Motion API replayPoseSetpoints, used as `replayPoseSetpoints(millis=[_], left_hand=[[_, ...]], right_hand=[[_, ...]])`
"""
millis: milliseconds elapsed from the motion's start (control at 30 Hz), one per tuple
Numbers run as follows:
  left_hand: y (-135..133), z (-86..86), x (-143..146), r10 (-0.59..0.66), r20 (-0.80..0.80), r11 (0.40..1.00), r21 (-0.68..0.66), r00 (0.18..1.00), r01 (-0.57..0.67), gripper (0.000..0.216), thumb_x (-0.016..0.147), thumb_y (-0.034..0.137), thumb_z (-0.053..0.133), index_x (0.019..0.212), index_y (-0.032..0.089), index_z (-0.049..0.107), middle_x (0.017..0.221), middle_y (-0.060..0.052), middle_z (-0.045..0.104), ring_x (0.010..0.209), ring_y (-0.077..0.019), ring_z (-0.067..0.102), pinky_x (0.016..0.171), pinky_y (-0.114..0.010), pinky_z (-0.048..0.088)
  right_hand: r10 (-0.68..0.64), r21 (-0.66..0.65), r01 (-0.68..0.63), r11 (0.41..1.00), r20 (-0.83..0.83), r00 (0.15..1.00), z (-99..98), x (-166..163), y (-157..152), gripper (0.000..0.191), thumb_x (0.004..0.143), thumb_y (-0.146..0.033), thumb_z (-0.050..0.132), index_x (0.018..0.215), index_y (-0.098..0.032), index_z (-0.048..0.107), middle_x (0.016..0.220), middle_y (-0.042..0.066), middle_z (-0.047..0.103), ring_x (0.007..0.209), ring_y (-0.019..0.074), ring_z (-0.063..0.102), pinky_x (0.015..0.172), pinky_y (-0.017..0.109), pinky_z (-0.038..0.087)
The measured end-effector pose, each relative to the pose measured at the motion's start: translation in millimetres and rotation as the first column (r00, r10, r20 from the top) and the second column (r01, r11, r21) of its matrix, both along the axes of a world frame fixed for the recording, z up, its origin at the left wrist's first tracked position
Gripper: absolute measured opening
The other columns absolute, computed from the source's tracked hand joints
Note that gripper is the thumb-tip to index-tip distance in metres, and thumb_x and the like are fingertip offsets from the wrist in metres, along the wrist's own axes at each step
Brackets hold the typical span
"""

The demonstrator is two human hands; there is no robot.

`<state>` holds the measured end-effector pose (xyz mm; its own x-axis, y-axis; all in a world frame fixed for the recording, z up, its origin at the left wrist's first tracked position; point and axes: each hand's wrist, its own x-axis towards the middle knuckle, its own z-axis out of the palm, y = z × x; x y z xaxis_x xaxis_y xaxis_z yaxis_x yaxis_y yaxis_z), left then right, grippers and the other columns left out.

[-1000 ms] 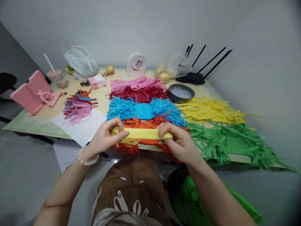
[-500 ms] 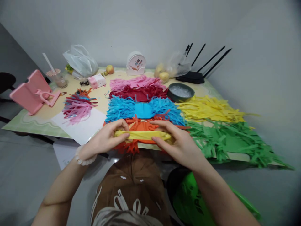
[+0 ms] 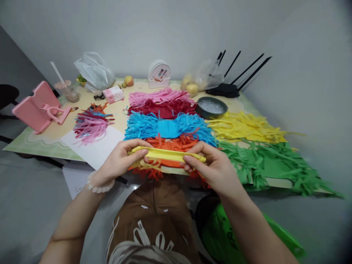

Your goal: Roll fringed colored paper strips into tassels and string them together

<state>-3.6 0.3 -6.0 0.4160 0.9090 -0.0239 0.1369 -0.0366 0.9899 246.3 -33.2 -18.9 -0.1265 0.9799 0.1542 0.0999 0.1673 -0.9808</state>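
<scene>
Between my two hands a rolled strip of yellow fringed paper (image 3: 165, 154) is stretched sideways. My left hand (image 3: 129, 156) pinches its left end with thumb and fingers, and some yellow fringe hangs below there. At the right end my right hand (image 3: 205, 159) grips it, thumb on the near side. Orange fringed paper (image 3: 176, 144) lies just beneath and behind the roll, partly covered by it. Beyond that are blue fringed paper (image 3: 167, 128), dark red fringed paper (image 3: 165, 110) and pink fringed paper (image 3: 161, 96).
On the right lie yellow fringed sheets (image 3: 247, 128) and green fringed paper (image 3: 277, 165), overhanging the table edge. A dark bowl (image 3: 211, 114) sits near a black router (image 3: 222, 90). Leftward are a multicoloured fringe bundle (image 3: 92, 124), white paper (image 3: 92, 148) and a pink stand (image 3: 35, 108).
The yellow roll has tilted slightly and now shows a longer, tighter rolled edge. My right hand's fingers have curled further under its end; both hands shifted only a little.
</scene>
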Motion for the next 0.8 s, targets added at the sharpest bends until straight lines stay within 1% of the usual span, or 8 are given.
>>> replayPoseSetpoints(millis=[100, 233, 400, 467, 600, 667, 700, 800], left_hand=[[1.2, -0.4, -1.7, -0.011, 0.003, 0.999, 0.030, 1.000, 0.011, 0.030, 0.085, 0.038, 0.068, 0.100, 0.012, 0.070, 0.071, -0.003, 0.067, 0.064, -0.0120, 0.061, 0.061, -0.021, 0.048], [1.4, -1.9, -2.1, -0.032, 0.030, 0.999, 0.040, 0.999, 0.030, 0.025, 0.087, 0.034, 0.067, 0.102, 0.014, 0.074, 0.074, -0.004, 0.069, 0.065, -0.0120, 0.062, 0.061, -0.020, 0.048], [1.7, -9.5, -2.6, -0.064, 0.111, 0.989, 0.139, 0.992, 0.048, 0.017, 0.086, 0.028, 0.066, 0.091, 0.017, 0.078, 0.083, -0.007, 0.073, 0.076, -0.0152, 0.065, 0.068, -0.024, 0.049], [0.6, -12.1, -1.3, -0.068, 0.146, 0.986, 0.157, 0.987, 0.045, 0.016, 0.086, 0.027, 0.065, 0.084, 0.016, 0.077, 0.084, -0.008, 0.072, 0.078, -0.0156, 0.064, 0.070, -0.024, 0.049], [-3.6, -13.1, 4.1, -0.021, 0.194, 0.996, 0.089, 0.981, 0.004, 0.018, 0.085, 0.032, 0.068, 0.080, 0.015, 0.064, 0.081, -0.004, 0.068, 0.076, -0.0145, 0.064, 0.070, -0.024, 0.048], [-4.8, -11.7, 6.3, 0.026, 0.135, 0.994, 0.098, 0.991, -0.039, 0.021, 0.085, 0.033, 0.069, 0.080, 0.017, 0.057, 0.078, -0.001, 0.066, 0.071, -0.0131, 0.063, 0.065, -0.022, 0.047], [-5.0, -10.8, 6.9, 0.048, 0.076, 0.989, 0.139, 0.996, -0.059, 0.021, 0.084, 0.032, 0.069, 0.081, 0.017, 0.055, 0.077, -0.001, 0.065, 0.069, -0.0125, 0.062, 0.062, -0.021, 0.045], [-4.1, -8.7, 7.0, 0.085, -0.144, 0.936, 0.351, 0.986, -0.030, 0.016, 0.087, 0.028, 0.065, 0.097, 0.017, 0.060, 0.089, -0.003, 0.068, 0.076, -0.0136, 0.063, 0.067, -0.022, 0.046]], right_hand=[[-0.023, 0.036, 0.023, 0.999, -0.002, 1.000, 1.0, 0.2, -1.7, 0.020, 0.083, -0.036, 0.074, 0.075, -0.021, 0.063, 0.063, 0.000, 0.068, 0.056, 0.0139, 0.066, 0.053, 0.023, 0.055], [-0.009, 0.075, 0.008, 0.997, 0.012, 1.000, -0.3, 3.6, -2.3, 0.007, 0.084, -0.027, 0.071, 0.089, -0.022, 0.075, 0.071, 0.001, 0.072, 0.060, 0.0138, 0.068, 0.056, 0.023, 0.056], [0.047, 0.149, -0.038, 0.988, -0.058, 0.997, -3.7, 6.4, -0.1, 0.013, 0.084, -0.018, 0.068, 0.084, -0.025, 0.079, 0.074, 0.001, 0.073, 0.063, 0.0135, 0.067, 0.058, 0.023, 0.055], [0.049, 0.177, -0.039, 0.984, -0.054, 0.997, -4.2, 6.1, 0.5, 0.015, 0.085, -0.016, 0.066, 0.082, -0.024, 0.079, 0.074, 0.002, 0.072, 0.065, 0.0135, 0.066, 0.059, 0.023, 0.053], [0.028, 0.242, -0.032, 0.970, 0.023, 0.999, -4.3, 5.7, -0.9, 0.017, 0.087, -0.017, 0.062, 0.087, -0.023, 0.078, 0.077, 0.003, 0.073, 0.064, 0.0139, 0.065, 0.059, 0.024, 0.053], [0.013, 0.280, -0.035, 0.959, 0.082, 0.997, -4.4, 5.5, -2.5, 0.015, 0.087, -0.019, 0.062, 0.085, -0.022, 0.077, 0.078, 0.003, 0.073, 0.067, 0.0147, 0.066, 0.062, 0.024, 0.053], [-0.013, 0.290, -0.023, 0.957, 0.120, 0.993, -4.6, 5.1, -3.5, 0.014, 0.087, -0.020, 0.063, 0.084, -0.021, 0.076, 0.078, 0.003, 0.074, 0.068, 0.0150, 0.067, 0.062, 0.024, 0.053], [-0.150, 0.316, 0.056, 0.947, 0.283, 0.947, -6.0, 3.3, -6.0, 0.014, 0.087, -0.021, 0.064, 0.097, -0.021, 0.074, 0.089, 0.003, 0.076, 0.076, 0.0167, 0.070, 0.068, 0.025, 0.054]])
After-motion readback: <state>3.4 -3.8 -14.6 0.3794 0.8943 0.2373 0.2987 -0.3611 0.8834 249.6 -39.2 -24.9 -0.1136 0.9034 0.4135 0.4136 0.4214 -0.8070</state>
